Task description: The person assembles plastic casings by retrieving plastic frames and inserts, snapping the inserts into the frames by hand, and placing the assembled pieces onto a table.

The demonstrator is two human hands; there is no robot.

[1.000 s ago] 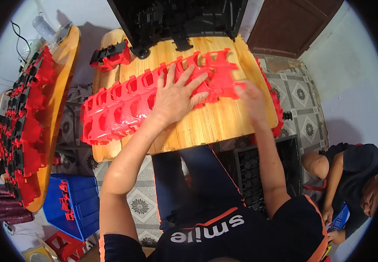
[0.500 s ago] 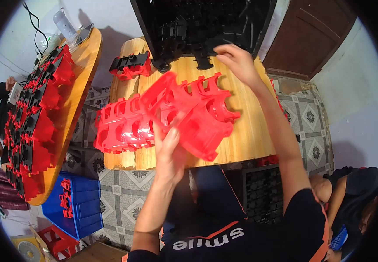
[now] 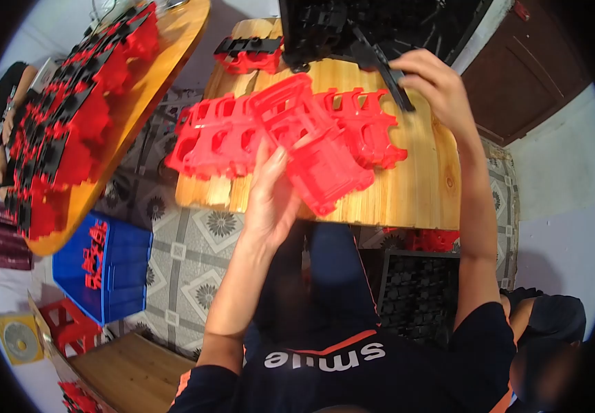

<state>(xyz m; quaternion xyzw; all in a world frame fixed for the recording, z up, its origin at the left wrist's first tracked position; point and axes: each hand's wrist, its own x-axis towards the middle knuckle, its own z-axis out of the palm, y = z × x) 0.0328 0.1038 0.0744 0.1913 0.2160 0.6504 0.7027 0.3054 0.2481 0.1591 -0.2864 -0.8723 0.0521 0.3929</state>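
Observation:
My left hand is closed on a red plastic part, held tilted above the near edge of the wooden table. Under and behind it lies a long double row of red parts. My right hand is pinched on a long black part, held slanting at the front of a large black crate. At the table's back left sits a red piece with a black top.
On the left, another wooden table bears rows of red and black assemblies. A blue bin is on the floor. A black tray stands near my legs. One person sits at lower right; another stands at far left.
My left hand has lifted a red part off the row. My right hand has left the row's right end, reached to the crate and taken hold of a black part. The view has shifted.

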